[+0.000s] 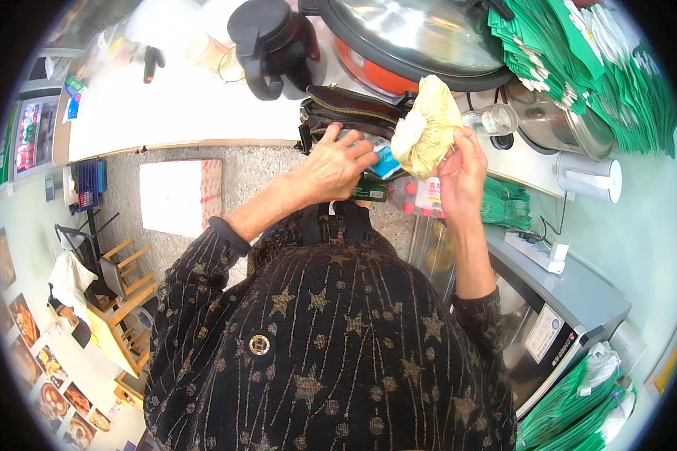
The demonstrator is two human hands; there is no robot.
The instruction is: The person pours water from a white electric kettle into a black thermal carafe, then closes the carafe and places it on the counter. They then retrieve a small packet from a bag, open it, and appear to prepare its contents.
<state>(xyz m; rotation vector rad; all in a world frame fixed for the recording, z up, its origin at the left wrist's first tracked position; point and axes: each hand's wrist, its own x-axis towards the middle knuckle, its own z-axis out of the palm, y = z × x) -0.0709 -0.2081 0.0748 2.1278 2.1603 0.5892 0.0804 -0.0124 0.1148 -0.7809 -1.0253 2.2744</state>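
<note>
A dark brown zippered handbag (355, 107) lies unzipped at the near edge of the white counter. My left hand (341, 160) is at its near side, with the fingertips inside the opening, beside a blue and white packet (386, 162); whether the fingers grip anything is hidden. In my right hand (462, 169) is a crumpled, gathered yellow plastic or fabric item (429, 129), pinched between thumb and fingers just right of the bag.
Behind the bag stand a black jug (276, 51) and a large orange electric pan (366, 67) with a metal lid. A clear glass jar (493, 119), a white kettle (589, 177) and stacks of green bags (564, 62) are at right. Another person (73, 282) sits far left.
</note>
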